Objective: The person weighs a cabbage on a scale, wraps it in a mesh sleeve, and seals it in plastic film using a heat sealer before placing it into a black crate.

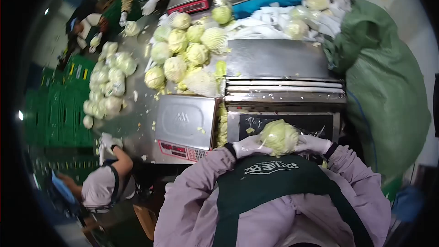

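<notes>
A pale green cabbage (280,137) is directly in front of my apron, with clear plastic film over it and around it. My left hand (251,146), in a white glove, presses on its left side with the fingers curled against it. From the other side my right hand (313,144), also gloved, holds the cabbage and the film. Beneath and behind it lies the black plate (315,126) of a metal film-wrapping machine (279,59), whose rollers run across just beyond. The fingertips are partly hidden by the cabbage and film.
Left of the machine stands a digital scale (185,119), with a heap of cabbages (183,48) behind it. Wrapped cabbages (107,80) line the table's left side near green crates (55,110). A large green sack (388,91) stands at right. Several co-workers are at the left and back.
</notes>
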`<state>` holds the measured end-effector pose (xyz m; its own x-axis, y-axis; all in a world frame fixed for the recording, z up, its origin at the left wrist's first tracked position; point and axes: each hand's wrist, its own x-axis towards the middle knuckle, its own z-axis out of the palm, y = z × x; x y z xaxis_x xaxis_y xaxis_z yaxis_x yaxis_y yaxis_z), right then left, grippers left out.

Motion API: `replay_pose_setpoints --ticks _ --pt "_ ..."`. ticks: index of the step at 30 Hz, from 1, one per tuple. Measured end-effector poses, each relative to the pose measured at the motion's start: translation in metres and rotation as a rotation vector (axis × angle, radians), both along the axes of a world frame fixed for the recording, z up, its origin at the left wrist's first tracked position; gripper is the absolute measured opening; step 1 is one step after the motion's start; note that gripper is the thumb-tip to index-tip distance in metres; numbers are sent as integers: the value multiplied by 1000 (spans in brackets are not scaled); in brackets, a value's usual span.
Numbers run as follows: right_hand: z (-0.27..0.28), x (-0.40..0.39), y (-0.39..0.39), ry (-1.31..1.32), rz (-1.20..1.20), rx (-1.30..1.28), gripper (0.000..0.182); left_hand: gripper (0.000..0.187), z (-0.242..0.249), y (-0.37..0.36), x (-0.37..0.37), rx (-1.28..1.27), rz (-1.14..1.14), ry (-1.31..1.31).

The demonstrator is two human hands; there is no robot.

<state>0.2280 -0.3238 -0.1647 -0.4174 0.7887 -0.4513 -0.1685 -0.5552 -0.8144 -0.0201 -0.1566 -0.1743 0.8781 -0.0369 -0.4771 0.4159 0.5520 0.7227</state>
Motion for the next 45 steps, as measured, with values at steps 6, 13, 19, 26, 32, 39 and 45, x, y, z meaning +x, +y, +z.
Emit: replay_pose_setpoints --ticks 6,13,19,26,32,39,45 --pt "-10 -25 -74 428 -522 -346 50 39 28 29 -59 -361 275 186" --pt "13 -65 -114 -246 -871 -34 27 26 46 -9 -53 565 191 5" --pt "-13 -38 -119 273 -1310 -279 20 33 38 3 -51 -61 767 296" --pt "-158 -88 -85 -245 -356 226 8 19 -97 -28 -60 1162 -486 -208" --pt "-58 -116 -40 616 -702 -108 16 31 -22 -49 -21 1155 -401 -125" --pt "-7 -127 -28 281 -542 569 24 49 108 -44 29 1127 94 -748" --pt "-97 -173 -83 -379 -1311 555 26 55 87 -89 15 -156 -460 -119"
